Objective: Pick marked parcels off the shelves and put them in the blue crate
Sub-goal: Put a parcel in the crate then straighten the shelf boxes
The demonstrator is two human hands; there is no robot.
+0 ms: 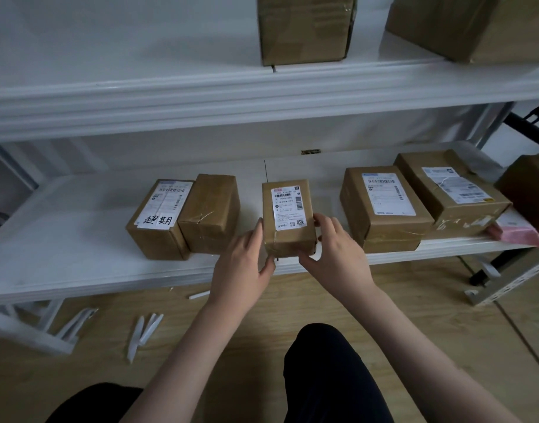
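Both hands, left hand [245,257] and right hand [335,251], grip the small parcel [288,218] on the lower shelf [79,239]; next I lift it clear toward the crate, not in view.

Seven brown cardboard parcels show in full or nearly so, with an eighth cut off at the right edge. One small parcel [288,216] sits between the fingers of two hands, the left hand [246,257] and the right hand [335,254]. Two parcels stand left of the fingers, three to their right, two on the shelf above them. Four parcels carry printed labels. One pink packet [518,235] lies far right.
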